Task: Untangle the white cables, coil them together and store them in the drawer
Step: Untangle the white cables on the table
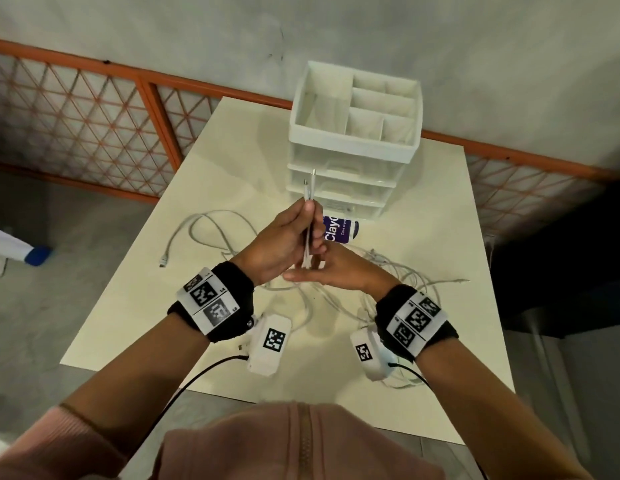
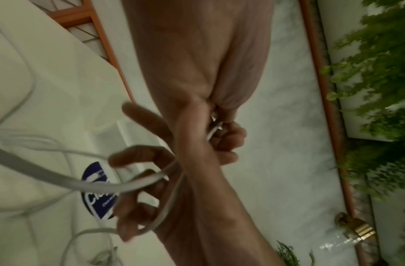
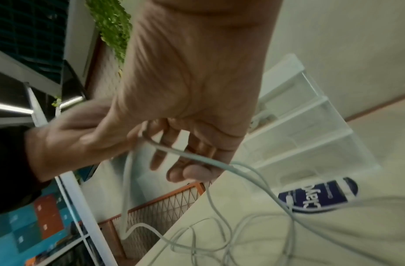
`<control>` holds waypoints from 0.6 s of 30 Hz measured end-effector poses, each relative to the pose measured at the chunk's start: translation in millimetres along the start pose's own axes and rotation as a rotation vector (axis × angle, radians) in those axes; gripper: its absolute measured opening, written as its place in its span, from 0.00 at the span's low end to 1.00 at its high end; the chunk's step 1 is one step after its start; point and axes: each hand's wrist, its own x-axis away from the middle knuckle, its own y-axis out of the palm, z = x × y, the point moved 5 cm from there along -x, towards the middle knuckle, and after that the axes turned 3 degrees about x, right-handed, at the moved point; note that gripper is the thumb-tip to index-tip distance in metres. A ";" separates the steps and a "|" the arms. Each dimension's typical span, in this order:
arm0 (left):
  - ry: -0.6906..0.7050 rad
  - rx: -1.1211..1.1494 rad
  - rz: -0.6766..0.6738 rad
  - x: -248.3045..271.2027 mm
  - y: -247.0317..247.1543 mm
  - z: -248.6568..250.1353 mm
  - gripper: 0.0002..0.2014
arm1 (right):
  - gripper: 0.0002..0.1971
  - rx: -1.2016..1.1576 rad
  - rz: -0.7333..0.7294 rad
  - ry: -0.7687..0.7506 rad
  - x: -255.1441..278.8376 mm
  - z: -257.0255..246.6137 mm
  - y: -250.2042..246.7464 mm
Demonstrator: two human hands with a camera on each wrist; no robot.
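Several white cables (image 1: pixel 211 230) lie looped on the cream table (image 1: pixel 232 150), with a tangle (image 1: pixel 405 271) at the right. My left hand (image 1: pixel 284 237) grips two cable ends (image 1: pixel 309 192) side by side, connectors pointing up towards the drawer unit (image 1: pixel 339 181). Just below it, my right hand (image 1: pixel 339 271) holds the same strands, which run down through its loosely curled fingers (image 3: pixel 174 154). The left wrist view shows my left fingers (image 2: pixel 226 142) curled round the cable (image 2: pixel 101 187). All the drawers look closed.
A bottle with a purple label (image 1: pixel 339 230) lies on its side in front of the drawer unit. An open white divided tray (image 1: pixel 353 109) tops the unit. An orange lattice railing (image 1: pixel 94 109) runs behind the table. Floor drops off on both sides.
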 end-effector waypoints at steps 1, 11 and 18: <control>0.025 -0.009 -0.016 0.6 4.3 3.9 0.15 | 0.21 -0.039 0.000 -0.003 -2.8 -0.9 1.0; 0.260 -0.340 0.200 21.1 -38.6 69.6 0.16 | 0.09 0.319 0.188 0.036 25.5 70.5 -49.2; 0.045 -0.901 0.020 16.9 -20.6 19.8 0.14 | 0.16 0.036 0.226 -0.010 43.0 -1.3 -82.6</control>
